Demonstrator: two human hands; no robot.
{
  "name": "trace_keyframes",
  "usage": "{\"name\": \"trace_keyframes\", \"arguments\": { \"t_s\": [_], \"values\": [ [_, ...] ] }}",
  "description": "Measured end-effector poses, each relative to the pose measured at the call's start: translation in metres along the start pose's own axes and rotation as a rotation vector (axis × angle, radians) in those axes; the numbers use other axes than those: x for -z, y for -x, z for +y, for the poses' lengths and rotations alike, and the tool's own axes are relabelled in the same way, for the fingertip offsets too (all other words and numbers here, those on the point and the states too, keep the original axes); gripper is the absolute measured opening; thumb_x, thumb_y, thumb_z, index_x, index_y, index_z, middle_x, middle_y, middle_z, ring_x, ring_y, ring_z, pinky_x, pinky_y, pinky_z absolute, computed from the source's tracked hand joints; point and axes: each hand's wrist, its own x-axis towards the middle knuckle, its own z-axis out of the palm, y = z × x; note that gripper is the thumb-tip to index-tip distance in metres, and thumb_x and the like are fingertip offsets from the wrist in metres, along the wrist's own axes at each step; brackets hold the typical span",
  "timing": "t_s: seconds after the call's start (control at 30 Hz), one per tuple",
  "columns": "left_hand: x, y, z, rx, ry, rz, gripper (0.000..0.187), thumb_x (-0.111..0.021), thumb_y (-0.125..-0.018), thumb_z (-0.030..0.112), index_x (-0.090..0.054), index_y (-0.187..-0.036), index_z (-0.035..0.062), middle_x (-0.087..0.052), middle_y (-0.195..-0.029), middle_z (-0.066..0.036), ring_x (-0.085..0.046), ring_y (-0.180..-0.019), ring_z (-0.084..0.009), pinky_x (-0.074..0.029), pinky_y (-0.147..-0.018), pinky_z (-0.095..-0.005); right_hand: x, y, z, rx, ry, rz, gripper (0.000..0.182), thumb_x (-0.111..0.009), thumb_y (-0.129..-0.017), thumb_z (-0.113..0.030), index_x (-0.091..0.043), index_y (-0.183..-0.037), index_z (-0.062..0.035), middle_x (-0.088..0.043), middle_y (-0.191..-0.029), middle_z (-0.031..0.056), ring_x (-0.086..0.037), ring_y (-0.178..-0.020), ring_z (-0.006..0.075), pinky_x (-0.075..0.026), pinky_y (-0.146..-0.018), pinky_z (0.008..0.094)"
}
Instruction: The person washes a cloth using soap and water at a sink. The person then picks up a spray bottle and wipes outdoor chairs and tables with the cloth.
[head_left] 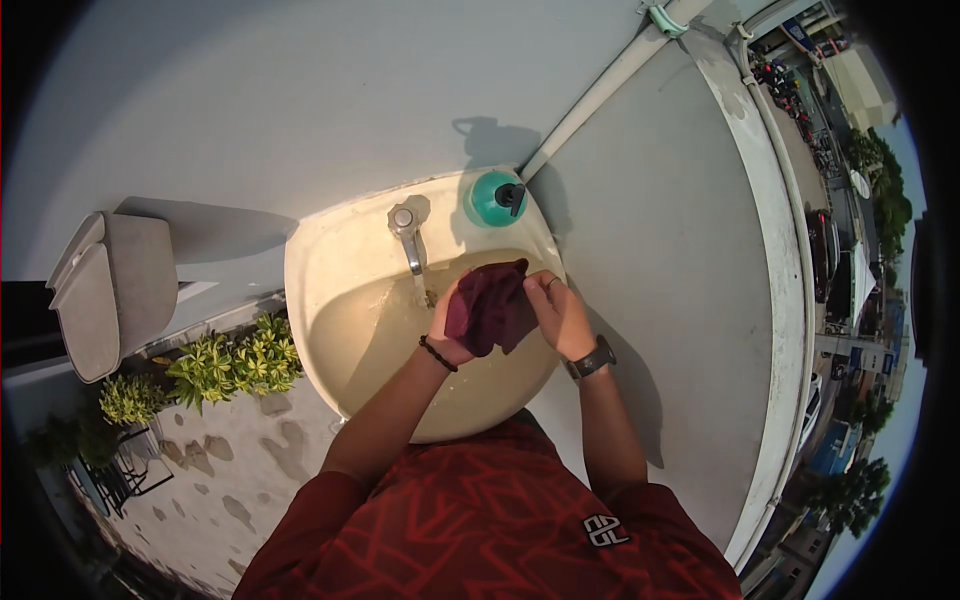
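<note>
A dark maroon cloth (490,308) is bunched up between my hands, over the basin of a cream-coloured sink (345,345). My left hand (452,338) grips its left side from below, most of the fingers hidden behind the fabric. On the other side, my right hand (562,318) pinches the cloth's edge between thumb and fingers. Just beyond my left hand is a metal faucet (405,235), with what looks like a thin stream of water falling from its spout. A teal pump bottle (492,200) stands on the sink's back right corner.
Grey walls rise behind the sink and along its right. A grey box-like fixture (125,290) sticks out at the left. Below it grow green plants (235,365) beside stained paving (235,455). A pale pipe (600,90) runs diagonally up from the sink's back corner.
</note>
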Motion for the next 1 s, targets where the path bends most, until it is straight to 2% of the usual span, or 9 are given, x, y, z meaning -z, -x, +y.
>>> {"name": "trace_keyframes", "arguments": {
  "t_s": [0.07, 0.1, 0.2, 0.3, 0.37, 0.53, 0.7, 0.9, 1.0],
  "values": [
    [-0.01, -0.007, 0.0, 0.0, 0.01, 0.027, 0.036, -0.037, -0.099, 0.025, -0.056, -0.115, -0.0025, -0.065, -0.106, -0.011, -0.061, -0.09, -0.0179, -0.048, -0.084, -0.0295, 0.003, -0.016, -0.003, 0.191, 0.113, 0.114, 0.023, -0.051, -0.093, -0.021, -0.061, -0.092, -0.0002, -0.059, -0.081, 0.0064, -0.049, -0.067, 0.0163, -0.042, -0.064, 0.0263],
    [-0.017, -0.017, 0.003, 0.038, 0.071, -0.17, 0.035, -0.038, -0.099, 0.023, -0.056, -0.113, -0.0027, -0.065, -0.103, -0.01, -0.059, -0.087, -0.0171, -0.047, -0.083, -0.0289, 0.002, -0.029, -0.003, 0.392, 0.072, 0.268, 0.026, -0.05, -0.093, -0.023, -0.062, -0.094, 0.0004, -0.061, -0.083, 0.0083, -0.049, -0.065, 0.018, -0.042, -0.063, 0.0269],
    [-0.034, -0.044, 0.011, 0.156, 0.253, -0.762, 0.03, -0.039, -0.097, 0.018, -0.057, -0.108, -0.0032, -0.063, -0.095, -0.007, -0.054, -0.079, -0.0148, -0.046, -0.078, -0.0271, 0.015, -0.058, -0.049, 0.371, -0.133, 0.21, 0.031, -0.046, -0.096, -0.025, -0.061, -0.1, 0.001, -0.065, -0.091, 0.0094, -0.056, -0.076, 0.0191, -0.044, -0.071, 0.0285],
    [-0.036, -0.049, 0.015, -0.042, 0.062, -0.494, 0.025, -0.039, -0.094, 0.013, -0.057, -0.104, -0.0025, -0.061, -0.091, -0.005, -0.05, -0.076, -0.0137, -0.044, -0.077, -0.0259, 0.009, -0.102, -0.076, 0.411, -0.192, 0.062, 0.04, -0.038, -0.1, -0.034, -0.06, -0.108, -0.0016, -0.063, -0.101, 0.0083, -0.055, -0.095, 0.0171, -0.042, -0.087, 0.0272],
    [-0.037, -0.049, 0.017, -0.244, -0.129, -0.222, 0.021, -0.04, -0.092, 0.008, -0.056, -0.1, -0.0018, -0.058, -0.086, -0.004, -0.046, -0.072, -0.0125, -0.042, -0.075, -0.0247, 0.004, -0.125, -0.086, 0.26, 0.003, -0.065, 0.05, -0.037, -0.098, -0.044, -0.061, -0.108, -0.001, -0.062, -0.102, 0.0079, -0.056, -0.095, 0.0185, -0.043, -0.086, 0.0283],
    [-0.05, -0.046, 0.005, -0.491, -0.586, -0.006, 0.017, -0.042, -0.087, 0.005, -0.056, -0.095, -0.0002, -0.057, -0.083, -0.005, -0.045, -0.072, -0.0137, -0.04, -0.078, -0.0246, -0.018, -0.156, -0.072, 0.08, 0.273, -0.215, 0.062, -0.035, -0.093, -0.054, -0.062, -0.103, 0.0012, -0.065, -0.089, 0.0112, -0.059, -0.078, 0.0272, -0.046, -0.074, 0.0345],
    [-0.055, -0.047, 0.012, -0.098, 0.215, -0.2, 0.019, -0.037, -0.088, 0.005, -0.055, -0.091, -0.0005, -0.055, -0.084, -0.007, -0.043, -0.072, -0.0157, -0.038, -0.077, -0.0269, -0.02, -0.161, -0.061, 0.104, 0.274, -0.189, 0.061, -0.039, -0.091, -0.055, -0.067, -0.095, -0.0013, -0.065, -0.086, 0.0092, -0.058, -0.079, 0.0241, -0.047, -0.074, 0.0322],
    [-0.058, -0.051, 0.009, -0.058, 0.261, -0.139, 0.018, -0.038, -0.088, 0.005, -0.056, -0.089, -0.0013, -0.056, -0.083, -0.008, -0.044, -0.074, -0.0166, -0.039, -0.08, -0.0282, -0.026, -0.165, -0.059, 0.174, 0.433, -0.067, 0.059, -0.04, -0.091, -0.053, -0.068, -0.086, -0.0005, -0.064, -0.079, 0.0101, -0.058, -0.072, 0.0244, -0.047, -0.071, 0.0325],
    [-0.046, -0.056, 0.011, -0.086, 0.158, -0.214, 0.017, -0.039, -0.087, 0.003, -0.056, -0.087, -0.0017, -0.056, -0.082, -0.009, -0.044, -0.074, -0.017, -0.039, -0.08, -0.0277, -0.026, -0.165, -0.063, 0.152, 0.363, -0.075, 0.06, -0.038, -0.091, -0.051, -0.065, -0.076, 0.0007, -0.065, -0.078, 0.0151, -0.059, -0.074, 0.0331, -0.047, -0.072, 0.0378]
  ]
}}
